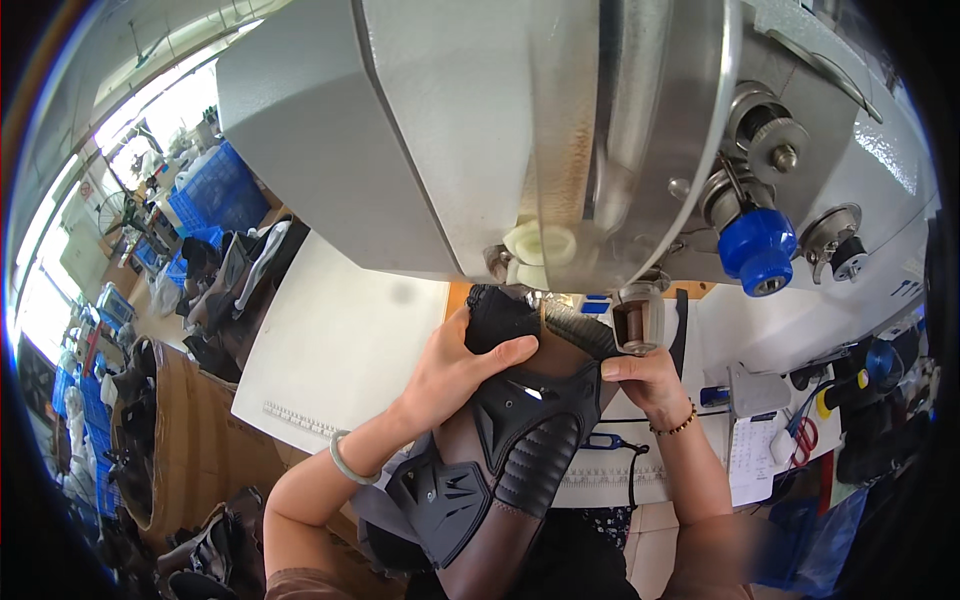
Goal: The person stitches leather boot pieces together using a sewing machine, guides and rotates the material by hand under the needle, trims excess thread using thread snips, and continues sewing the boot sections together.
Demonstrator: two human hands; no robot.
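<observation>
Head view: the left hand (450, 365) and right hand (652, 382) grasp a boot upper (525, 430), thumbs on top, below the glossy grey sewing machine (310, 150). Smooth brown and matte black, with padded ribs, it crosses the white table's (335, 335) near edge.
</observation>
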